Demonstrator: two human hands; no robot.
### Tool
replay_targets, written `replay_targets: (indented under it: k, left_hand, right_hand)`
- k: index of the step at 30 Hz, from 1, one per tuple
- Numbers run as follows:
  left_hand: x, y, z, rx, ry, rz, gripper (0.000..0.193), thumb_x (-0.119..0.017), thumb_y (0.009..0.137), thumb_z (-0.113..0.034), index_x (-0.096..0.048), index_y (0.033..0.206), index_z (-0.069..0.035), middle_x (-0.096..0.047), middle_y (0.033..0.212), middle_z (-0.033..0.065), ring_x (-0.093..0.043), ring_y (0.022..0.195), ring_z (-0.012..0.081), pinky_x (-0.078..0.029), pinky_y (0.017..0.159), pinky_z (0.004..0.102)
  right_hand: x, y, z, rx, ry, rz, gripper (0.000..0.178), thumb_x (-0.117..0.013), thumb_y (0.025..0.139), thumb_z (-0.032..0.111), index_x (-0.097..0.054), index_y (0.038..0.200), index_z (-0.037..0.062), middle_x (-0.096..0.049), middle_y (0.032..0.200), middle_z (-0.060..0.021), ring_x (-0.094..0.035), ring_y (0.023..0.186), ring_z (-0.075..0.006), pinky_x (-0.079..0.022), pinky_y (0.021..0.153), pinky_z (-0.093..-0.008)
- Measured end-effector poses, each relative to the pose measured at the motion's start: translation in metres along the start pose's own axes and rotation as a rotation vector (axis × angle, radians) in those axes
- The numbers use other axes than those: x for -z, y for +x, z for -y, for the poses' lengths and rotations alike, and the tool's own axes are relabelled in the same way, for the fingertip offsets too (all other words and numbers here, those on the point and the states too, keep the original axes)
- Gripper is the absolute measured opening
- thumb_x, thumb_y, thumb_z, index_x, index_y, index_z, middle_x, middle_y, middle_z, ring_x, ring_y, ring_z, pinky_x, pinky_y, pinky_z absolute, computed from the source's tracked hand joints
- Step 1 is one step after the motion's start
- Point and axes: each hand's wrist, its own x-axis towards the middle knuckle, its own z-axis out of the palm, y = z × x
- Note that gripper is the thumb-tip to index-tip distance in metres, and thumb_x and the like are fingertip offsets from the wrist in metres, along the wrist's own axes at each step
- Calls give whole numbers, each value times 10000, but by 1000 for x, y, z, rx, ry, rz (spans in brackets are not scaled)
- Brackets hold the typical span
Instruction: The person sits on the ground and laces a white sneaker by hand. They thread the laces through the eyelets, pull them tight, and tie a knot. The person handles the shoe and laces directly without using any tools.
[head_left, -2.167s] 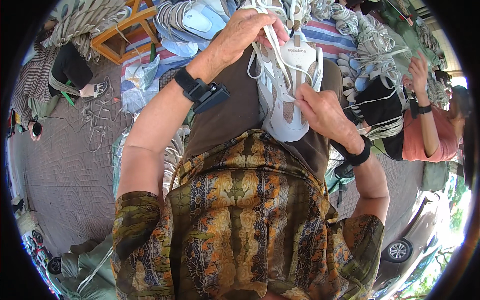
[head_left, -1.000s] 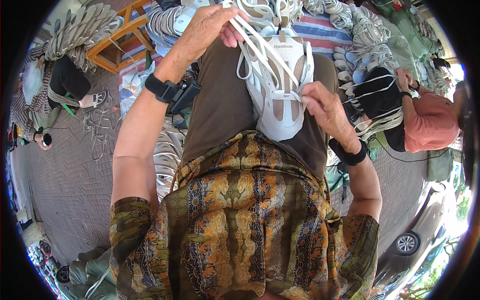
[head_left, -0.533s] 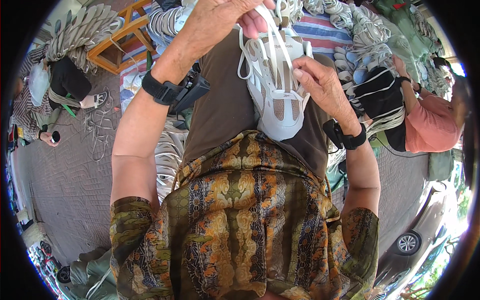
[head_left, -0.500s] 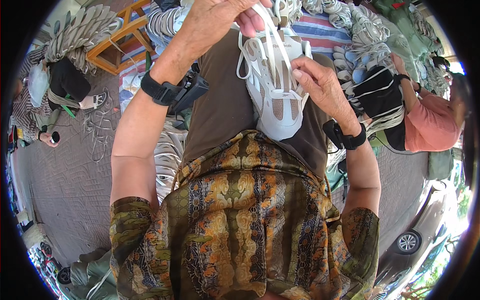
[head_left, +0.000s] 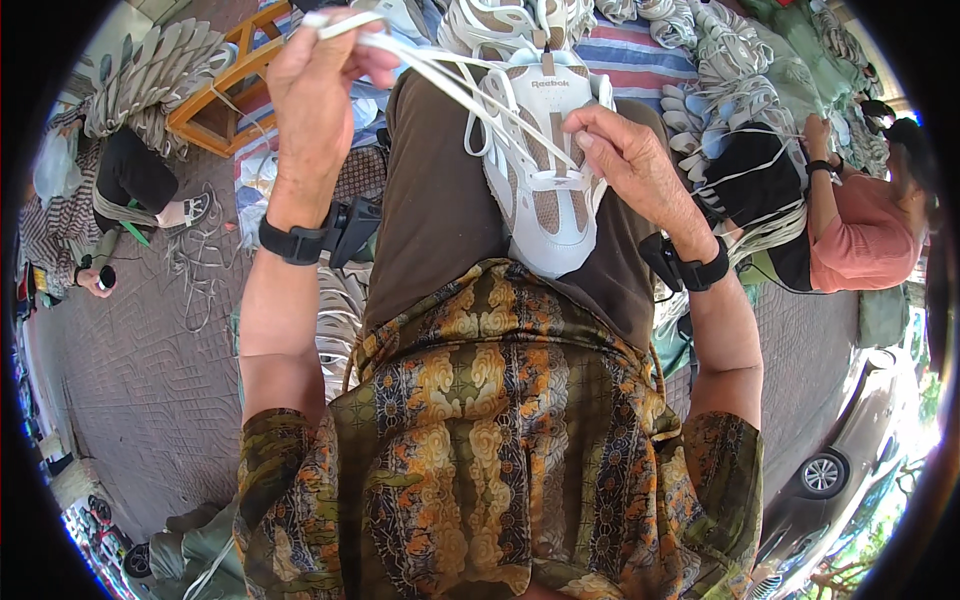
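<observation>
A white and beige sneaker (head_left: 550,235) rests between my thighs, toe toward me. White shoelaces (head_left: 432,70) run from its lower eyelets up to the left. My left hand (head_left: 318,110) is raised beyond my left knee, closed round the laces, which stretch taut between it and the shoe. Over the shoe's right side, my right hand (head_left: 630,158) has thumb and forefinger pinched together by the eyelets; what lies between the fingertips is too small to make out. Each wrist wears a black strap with a small device.
More sneakers (head_left: 490,28) sit past my knees on a striped sheet (head_left: 640,60). A wooden frame (head_left: 215,115) stands at far left. Bundled shoe parts (head_left: 150,75) lie at both sides. A person in a pink top (head_left: 865,235) works at right; another sits at left. A car (head_left: 835,460) stands lower right.
My left hand has swung left and toward me, drawing the laces out to the side. My right hand has shifted slightly left, staying by the eyelets.
</observation>
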Motion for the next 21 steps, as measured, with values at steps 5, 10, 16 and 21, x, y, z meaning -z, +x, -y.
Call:
replay_targets:
  k: [5, 10, 16, 21]
  left_hand:
    - [-64, 39, -53, 74, 53, 340, 251, -490, 967, -195, -600, 925, 26, -639, 682, 110, -585, 522, 127, -476, 485, 214]
    - [-113, 82, -94, -18, 49, 563, 263, -459, 965, -181, -605, 897, 27, -640, 669, 108, -580, 509, 128, -473, 479, 218]
    - [-132, 99, -106, -102, 245, 609, 273, -441, 957, -166, -605, 866, 33, -639, 664, 114, -572, 499, 132, -473, 477, 225]
    - [-129, 117, -98, -13, 141, 615, 284, -433, 958, -166, -612, 854, 28, -643, 669, 116, -576, 507, 139, -483, 494, 232]
  right_hand:
    - [1, 1, -10, 33, 62, 62, 162, -462, 968, 101, -570, 1072, 41, -464, 707, 38, -390, 629, -53, -367, 577, -220]
    - [4, -6, -16, -71, 214, 6, 157, -471, 971, 114, -582, 1036, 24, -459, 670, 41, -391, 589, -39, -327, 530, -194]
    - [1, -19, 25, -25, 182, -251, 142, -527, 955, 134, -598, 942, 11, -457, 611, 41, -400, 550, -27, -312, 496, -193]
    - [-10, -20, 27, 132, -168, -173, 133, -555, 925, 86, -590, 1023, 4, -516, 618, 42, -450, 549, -45, -366, 497, -229]
